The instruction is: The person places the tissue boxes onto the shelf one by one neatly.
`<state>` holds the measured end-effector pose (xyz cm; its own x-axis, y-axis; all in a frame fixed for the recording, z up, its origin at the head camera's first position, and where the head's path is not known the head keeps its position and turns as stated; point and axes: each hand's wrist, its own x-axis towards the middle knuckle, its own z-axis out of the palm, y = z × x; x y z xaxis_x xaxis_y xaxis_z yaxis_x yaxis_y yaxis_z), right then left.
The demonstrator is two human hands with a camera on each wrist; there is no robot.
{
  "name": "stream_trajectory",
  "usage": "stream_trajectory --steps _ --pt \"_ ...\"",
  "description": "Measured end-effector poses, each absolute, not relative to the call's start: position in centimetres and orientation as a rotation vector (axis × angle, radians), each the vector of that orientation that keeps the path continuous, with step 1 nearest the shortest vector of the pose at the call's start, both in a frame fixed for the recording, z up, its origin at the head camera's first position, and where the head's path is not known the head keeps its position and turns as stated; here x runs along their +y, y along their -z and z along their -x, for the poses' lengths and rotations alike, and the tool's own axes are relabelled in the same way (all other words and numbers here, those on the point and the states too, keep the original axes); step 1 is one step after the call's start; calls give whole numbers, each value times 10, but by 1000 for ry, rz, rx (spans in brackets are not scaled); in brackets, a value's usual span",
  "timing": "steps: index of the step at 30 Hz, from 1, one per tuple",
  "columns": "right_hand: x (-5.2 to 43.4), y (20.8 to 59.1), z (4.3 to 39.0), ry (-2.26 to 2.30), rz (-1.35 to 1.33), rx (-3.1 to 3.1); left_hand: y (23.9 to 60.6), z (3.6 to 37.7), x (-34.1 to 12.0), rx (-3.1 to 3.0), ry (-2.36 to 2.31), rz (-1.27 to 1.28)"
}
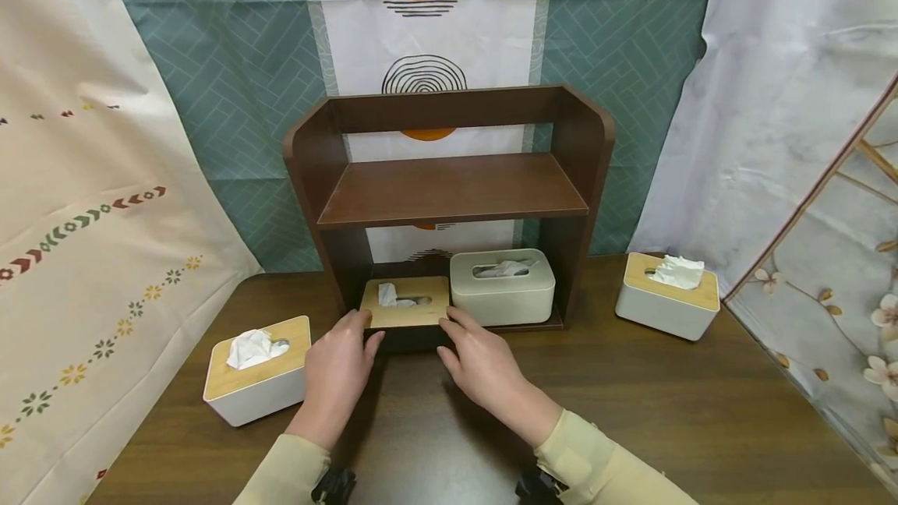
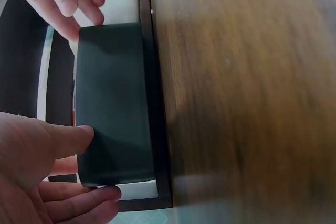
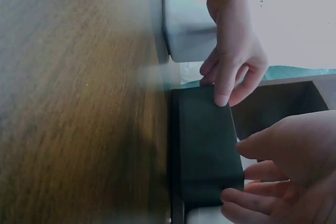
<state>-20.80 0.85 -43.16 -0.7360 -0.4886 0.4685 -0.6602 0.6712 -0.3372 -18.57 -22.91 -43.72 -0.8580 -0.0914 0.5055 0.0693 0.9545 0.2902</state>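
Dark tissue box (image 1: 404, 314) lies crosswise between both hands, left hand (image 1: 339, 369) and right hand (image 1: 480, 363) each pinching one short end with curled fingers, equally near.

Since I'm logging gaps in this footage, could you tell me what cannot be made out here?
- Head view: the dark tissue box's front is hidden behind the left hand and right hand.
- Both wrist views: the table is blurred.
- Left wrist view: the shelf unit is cut off by the edges.
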Motion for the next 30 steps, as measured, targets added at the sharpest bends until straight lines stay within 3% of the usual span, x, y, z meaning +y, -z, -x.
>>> stream_trajectory --steps 30 --pt "5 432 226 -688 -1002 -2738 437 205 -230 -2579 377 30"
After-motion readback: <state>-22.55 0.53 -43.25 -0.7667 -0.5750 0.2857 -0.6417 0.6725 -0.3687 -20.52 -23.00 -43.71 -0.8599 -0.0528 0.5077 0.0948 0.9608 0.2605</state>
